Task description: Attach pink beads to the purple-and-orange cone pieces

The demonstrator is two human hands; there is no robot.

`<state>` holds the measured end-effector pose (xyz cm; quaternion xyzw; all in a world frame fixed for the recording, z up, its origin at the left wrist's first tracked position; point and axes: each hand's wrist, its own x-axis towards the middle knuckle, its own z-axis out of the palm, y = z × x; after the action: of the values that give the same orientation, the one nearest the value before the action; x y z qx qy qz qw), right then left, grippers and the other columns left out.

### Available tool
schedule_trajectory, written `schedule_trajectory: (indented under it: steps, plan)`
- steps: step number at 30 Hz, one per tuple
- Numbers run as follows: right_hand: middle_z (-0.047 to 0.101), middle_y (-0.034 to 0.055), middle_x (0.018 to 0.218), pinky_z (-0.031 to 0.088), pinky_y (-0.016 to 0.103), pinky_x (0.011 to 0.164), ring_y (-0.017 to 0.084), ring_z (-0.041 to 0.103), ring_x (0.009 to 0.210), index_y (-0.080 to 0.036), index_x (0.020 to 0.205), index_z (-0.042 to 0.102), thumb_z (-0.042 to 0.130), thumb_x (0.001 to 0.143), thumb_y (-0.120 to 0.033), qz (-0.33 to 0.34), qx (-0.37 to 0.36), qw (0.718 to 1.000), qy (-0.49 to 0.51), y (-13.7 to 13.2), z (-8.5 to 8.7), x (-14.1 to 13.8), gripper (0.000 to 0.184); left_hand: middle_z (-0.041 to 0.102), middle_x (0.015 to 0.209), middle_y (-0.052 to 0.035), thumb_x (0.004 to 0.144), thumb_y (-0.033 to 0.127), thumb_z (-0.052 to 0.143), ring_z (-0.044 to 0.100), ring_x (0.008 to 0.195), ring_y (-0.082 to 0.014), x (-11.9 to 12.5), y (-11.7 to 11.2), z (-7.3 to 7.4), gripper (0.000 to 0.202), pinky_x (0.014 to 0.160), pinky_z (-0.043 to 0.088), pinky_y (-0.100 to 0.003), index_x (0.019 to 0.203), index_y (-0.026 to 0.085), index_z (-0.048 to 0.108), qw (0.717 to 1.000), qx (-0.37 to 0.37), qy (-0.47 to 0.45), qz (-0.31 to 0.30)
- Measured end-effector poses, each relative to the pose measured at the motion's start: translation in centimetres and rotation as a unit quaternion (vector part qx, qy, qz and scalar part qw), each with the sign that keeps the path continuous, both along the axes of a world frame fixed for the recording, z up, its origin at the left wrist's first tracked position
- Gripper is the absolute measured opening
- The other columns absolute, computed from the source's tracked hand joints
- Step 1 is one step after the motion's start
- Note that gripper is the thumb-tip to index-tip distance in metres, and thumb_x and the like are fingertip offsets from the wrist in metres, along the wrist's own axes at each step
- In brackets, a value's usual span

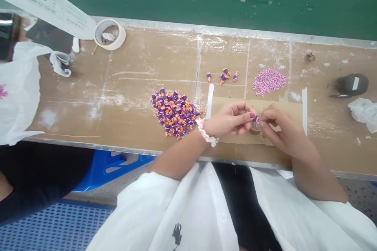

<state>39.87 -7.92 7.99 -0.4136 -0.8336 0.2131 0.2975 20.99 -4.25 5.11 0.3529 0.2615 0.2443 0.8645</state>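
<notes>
Head view: left hand (239,119) pinches a small purple-and-pink piece (256,119); right hand (279,124), pinching its near side, seemingly adjusts it; next needs steadiness.

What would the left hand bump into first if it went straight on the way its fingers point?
Most likely the right hand, which faces it just past the small purple piece at the left hand's fingertips; one view leaves depth unclear.
</notes>
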Motion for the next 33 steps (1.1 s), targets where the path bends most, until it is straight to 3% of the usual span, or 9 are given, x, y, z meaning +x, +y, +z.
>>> schedule_trajectory:
  steps: [3, 6, 9, 12, 14, 19, 26, 30, 33]
  plan:
    - [0.055, -0.0015, 0.072, 0.041, 0.027, 0.057, 0.013, 0.050, 0.062, -0.024, 0.089, 0.051, 0.056, 0.088, -0.011, -0.072, 0.060, 0.996, 0.006, 0.7, -0.5, 0.7, 0.014, 0.057, 0.058, 0.0062, 0.078, 0.044, 0.073, 0.049, 0.042, -0.0018, -0.1, 1.3, -0.8, 0.034, 0.036, 0.032, -0.012, 0.081, 0.015, 0.056, 0.990, 0.049, 0.063, 0.113]
    - [0.061, 0.0018, 0.078, 0.040, 0.030, 0.060, 0.016, 0.055, 0.067, -0.024, 0.088, 0.054, 0.053, 0.089, -0.013, -0.182, 0.120, 0.974, -0.067, 1.8, -1.6, 2.1, 0.011, 0.054, 0.058, 0.0073, 0.087, 0.031, 0.066, 0.044, 0.042, 0.0002, -0.1, 3.3, -1.9, 0.020, 0.038, 0.031, -0.011, 0.080, 0.016, 0.055, 0.948, 0.065, 0.133, 0.282]
    - [0.066, 0.0056, 0.086, 0.040, 0.031, 0.060, 0.019, 0.060, 0.074, -0.023, 0.088, 0.058, 0.052, 0.089, -0.017, -0.254, 0.087, 0.949, -0.164, 3.0, -2.9, 3.6, 0.009, 0.056, 0.061, 0.0062, 0.091, 0.026, 0.059, 0.041, 0.041, -0.0006, -0.2, 4.8, -2.6, 0.007, 0.039, 0.028, -0.013, 0.093, 0.019, 0.058, 0.923, 0.057, 0.156, 0.346]
    - [0.069, 0.0067, 0.093, 0.040, 0.032, 0.060, 0.022, 0.062, 0.081, -0.023, 0.089, 0.062, 0.052, 0.088, -0.019, -0.261, 0.019, 0.942, -0.210, 3.7, -3.9, 4.3, 0.011, 0.061, 0.064, 0.0051, 0.090, 0.028, 0.061, 0.043, 0.042, -0.0032, -0.2, 5.2, -2.6, 0.033, 0.039, 0.029, -0.016, 0.122, 0.026, 0.052, 0.926, 0.059, 0.163, 0.335]
    - [0.070, 0.0066, 0.093, 0.042, 0.033, 0.062, 0.024, 0.063, 0.085, -0.024, 0.089, 0.063, 0.053, 0.089, -0.021, -0.248, -0.006, 0.944, -0.219, 4.0, -4.2, 4.3, 0.011, 0.061, 0.064, 0.0052, 0.089, 0.026, 0.063, 0.042, 0.041, -0.0041, -0.2, 4.8, -2.3, 0.046, 0.040, 0.030, -0.018, 0.131, 0.029, 0.045, 0.926, 0.074, 0.169, 0.331]
    - [0.070, 0.0059, 0.093, 0.047, 0.035, 0.073, 0.024, 0.063, 0.090, -0.024, 0.085, 0.065, 0.055, 0.089, -0.025, -0.241, -0.014, 0.951, -0.193, 4.2, -5.0, 3.9, 0.011, 0.056, 0.062, 0.0060, 0.090, 0.012, 0.053, 0.039, 0.042, -0.0034, -0.2, 3.4, -1.2, 0.032, 0.041, 0.030, -0.017, 0.120, 0.022, 0.047, 0.931, 0.078, 0.179, 0.309]
    - [0.066, 0.0086, 0.094, 0.045, 0.034, 0.068, 0.023, 0.060, 0.085, -0.020, 0.085, 0.063, 0.049, 0.091, -0.023, -0.271, 0.001, 0.934, -0.235, 4.5, -5.8, 2.9, 0.015, 0.053, 0.061, 0.0087, 0.087, 0.014, 0.053, 0.039, 0.042, -0.0021, 0.1, 2.5, -0.8, 0.026, 0.042, 0.031, -0.015, 0.111, 0.021, 0.047, 0.947, 0.083, 0.167, 0.262]
    - [0.063, 0.0049, 0.084, 0.045, 0.032, 0.066, 0.019, 0.057, 0.075, -0.021, 0.081, 0.060, 0.055, 0.086, -0.020, -0.285, -0.003, 0.955, -0.082, 4.7, -5.6, 3.3, 0.007, 0.054, 0.062, 0.0079, 0.084, 0.019, 0.060, 0.041, 0.044, -0.0013, 0.2, 2.0, -1.2, 0.020, 0.044, 0.033, -0.015, 0.103, 0.019, 0.054, 0.954, 0.108, 0.146, 0.239]
    - [0.057, -0.0005, 0.070, 0.042, 0.030, 0.058, 0.014, 0.051, 0.062, -0.022, 0.079, 0.060, 0.062, 0.083, -0.024, -0.317, -0.042, 0.941, 0.113, 4.6, -5.2, 3.5, 0.005, 0.059, 0.067, 0.0048, 0.080, 0.026, 0.067, 0.047, 0.050, -0.0010, 0.5, 1.4, -1.5, 0.015, 0.049, 0.040, -0.015, 0.091, 0.016, 0.061, 0.955, 0.153, 0.133, 0.215]
